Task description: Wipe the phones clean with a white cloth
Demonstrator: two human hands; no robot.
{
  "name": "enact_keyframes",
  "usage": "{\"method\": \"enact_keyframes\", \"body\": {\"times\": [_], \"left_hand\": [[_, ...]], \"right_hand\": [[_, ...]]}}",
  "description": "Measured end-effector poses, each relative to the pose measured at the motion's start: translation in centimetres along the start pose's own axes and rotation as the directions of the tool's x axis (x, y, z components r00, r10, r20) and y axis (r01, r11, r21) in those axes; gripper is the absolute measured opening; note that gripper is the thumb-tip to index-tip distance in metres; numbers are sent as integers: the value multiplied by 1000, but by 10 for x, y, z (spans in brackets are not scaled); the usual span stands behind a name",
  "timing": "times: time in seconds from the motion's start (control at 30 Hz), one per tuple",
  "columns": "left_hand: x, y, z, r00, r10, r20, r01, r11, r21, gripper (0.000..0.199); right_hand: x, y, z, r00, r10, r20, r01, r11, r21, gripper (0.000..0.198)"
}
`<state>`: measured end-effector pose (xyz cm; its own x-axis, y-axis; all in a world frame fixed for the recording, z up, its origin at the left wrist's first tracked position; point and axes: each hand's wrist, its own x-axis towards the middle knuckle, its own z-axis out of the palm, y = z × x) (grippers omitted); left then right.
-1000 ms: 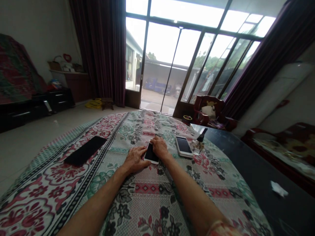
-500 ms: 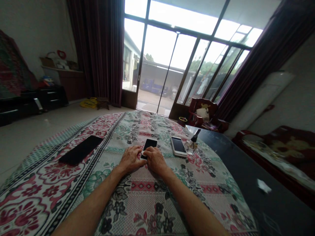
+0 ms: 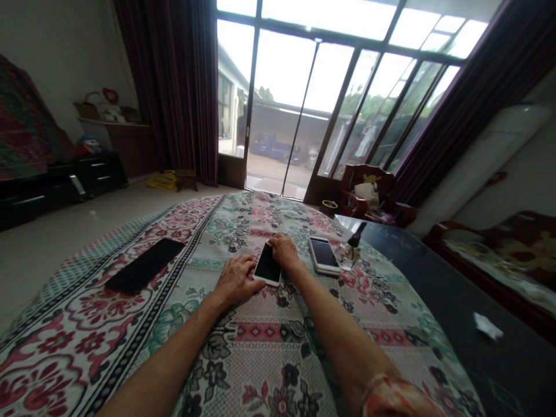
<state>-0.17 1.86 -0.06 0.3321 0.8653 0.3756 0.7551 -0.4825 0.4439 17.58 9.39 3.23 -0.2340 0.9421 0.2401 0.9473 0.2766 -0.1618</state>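
Observation:
A white-framed smartphone (image 3: 268,267) with a dark screen lies on the flowered tablecloth (image 3: 260,359). My left hand (image 3: 236,279) holds its left side, fingers along the edge and thumb by the lower corner. At the phone's upper right, my right hand (image 3: 284,252) rests with fingers bent down onto the glass. A small whitish bit shows under those fingertips; whether it is a held piece or the phone's rim, I cannot tell. To the right lies a second white phone (image 3: 324,255), beside a clear glass bottle (image 3: 348,256) with a black top.
A black flat slab (image 3: 145,265), perhaps a larger phone, lies at the left on the cloth. On the right, a dark tabletop (image 3: 452,301) bears a crumpled white tissue (image 3: 487,326). Beyond are a wooden chair (image 3: 367,185), glass doors (image 3: 299,116) and dark curtains (image 3: 174,92).
My right hand has slid from the phone's lower part up to its upper right, uncovering most of the screen. My left hand stays at the phone's left edge. The view has shifted slightly.

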Motion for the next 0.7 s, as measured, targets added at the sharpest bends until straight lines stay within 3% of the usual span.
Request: {"method": "enact_keyframes", "body": {"times": [0.47,0.7], "left_hand": [[1,-10,-1,996,92,18,-91,995,-25,36],[0,-13,3,999,50,-10,-51,997,-50,38]], "right_hand": [[-61,-19,-11,985,-170,1,170,984,62,34],[-88,-26,-13,961,-275,-16,275,956,99,32]]}}
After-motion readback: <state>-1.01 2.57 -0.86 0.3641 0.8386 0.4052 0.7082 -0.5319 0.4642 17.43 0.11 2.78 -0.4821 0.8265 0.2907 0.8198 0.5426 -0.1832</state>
